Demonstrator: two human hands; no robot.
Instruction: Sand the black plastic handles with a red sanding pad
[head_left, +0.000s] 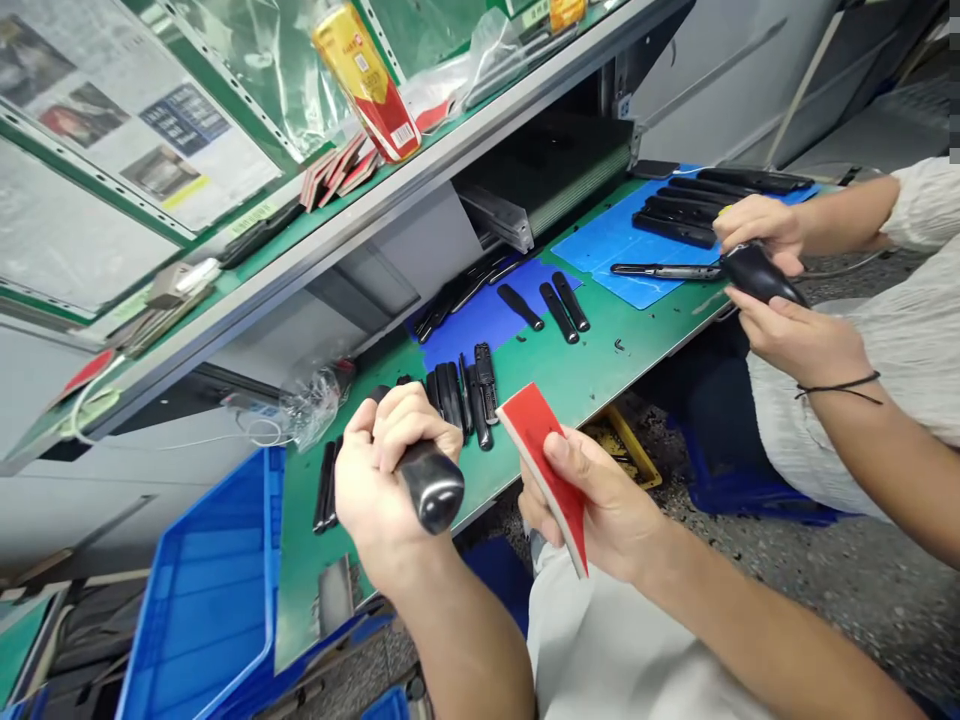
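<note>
My left hand (397, 450) is closed around a black, handle-shaped part (435, 490) whose glossy rounded end points down toward me. In my right hand (592, 490) a flat red-faced pad (544, 440) with a pale backing is pinched between thumb and fingers. The pad and the black part are apart. Behind my left hand, several similar black parts (450, 395) lie side by side on the green work surface (592, 370). Farther back, several slim black pieces (559, 310) rest on and beside a dark blue sheet (487, 325).
At right a co-worker's hands (795, 320) hold a black part over a light blue mat (622, 245). A blue bin (217, 580) stands at the bench's left end. Overhead, a shelf (450, 150) carries a yellow-red can (367, 80) and red pads (341, 170).
</note>
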